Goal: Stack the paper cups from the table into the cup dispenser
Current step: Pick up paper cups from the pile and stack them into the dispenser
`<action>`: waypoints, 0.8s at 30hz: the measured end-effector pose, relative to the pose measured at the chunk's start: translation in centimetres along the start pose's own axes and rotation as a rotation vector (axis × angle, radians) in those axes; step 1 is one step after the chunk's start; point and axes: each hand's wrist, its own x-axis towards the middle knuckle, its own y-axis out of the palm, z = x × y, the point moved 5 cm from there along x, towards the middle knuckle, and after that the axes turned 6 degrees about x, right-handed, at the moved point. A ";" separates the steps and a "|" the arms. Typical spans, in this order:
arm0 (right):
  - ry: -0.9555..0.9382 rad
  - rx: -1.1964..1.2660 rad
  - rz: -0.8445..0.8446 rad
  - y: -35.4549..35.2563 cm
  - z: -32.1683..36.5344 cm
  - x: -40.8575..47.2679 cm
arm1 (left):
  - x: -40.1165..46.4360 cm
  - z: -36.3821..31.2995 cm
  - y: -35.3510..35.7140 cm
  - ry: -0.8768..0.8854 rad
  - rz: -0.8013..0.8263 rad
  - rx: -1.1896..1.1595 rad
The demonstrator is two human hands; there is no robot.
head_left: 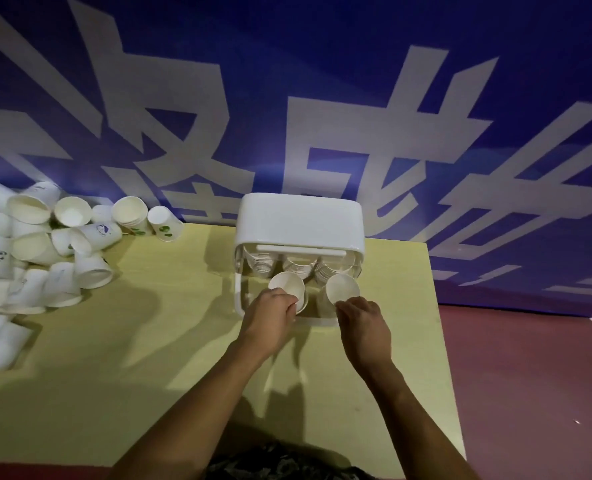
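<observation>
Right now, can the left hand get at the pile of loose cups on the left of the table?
Probably not at once. The left hand grips a cup at the dispenser. The pile lies far left across bare table; nothing blocks the way once that cup is released.

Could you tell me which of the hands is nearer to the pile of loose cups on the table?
The left hand, holding a cup at the dispenser, is nearer the pile of loose cups at far left. The right hand is further right, holding another cup.
</observation>
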 end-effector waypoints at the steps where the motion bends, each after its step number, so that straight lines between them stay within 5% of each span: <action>1: -0.025 -0.028 0.031 0.6 -0.3 0.2 | 0.2 -0.1 0.4 -0.010 0.020 0.019; 10: -0.044 -0.153 0.182 3.7 -1.9 1.4 | 1.6 0.5 3.8 -0.070 0.118 0.099; 17: -0.109 0.149 0.048 2.3 2.6 1.1 | -0.9 3.0 -0.3 -0.140 -0.083 -0.010; 24: -0.226 0.288 0.237 8.4 12.0 0.6 | -7.8 13.9 -6.1 -0.347 -0.260 0.009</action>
